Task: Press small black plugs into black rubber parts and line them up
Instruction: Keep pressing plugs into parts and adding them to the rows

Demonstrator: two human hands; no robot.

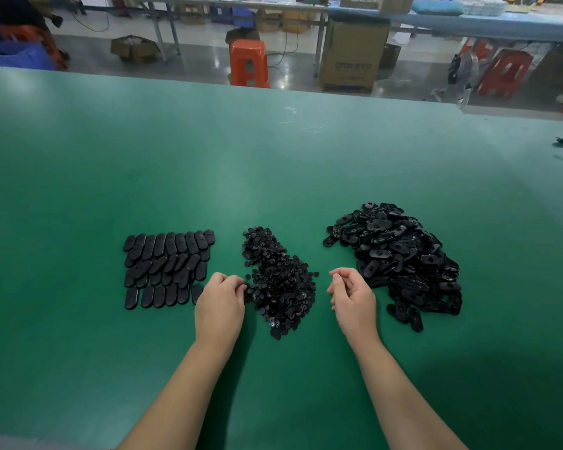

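Left hand (221, 300) fingertips curled at plug pile (278, 280) edge — grip unclear; right hand (351, 293) loose, empty.

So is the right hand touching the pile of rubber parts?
Apart. The head view shows green table between the right hand and the rubber parts.

Two bare forearms come up from the bottom edge, no sleeves anywhere along them. The left hand (220, 303) wears no glove, ring or watch; the right hand (353, 295) is just as plain, wrist uncovered, no band or strap. Short nails show on the fingertips. Nothing else of the person shows.
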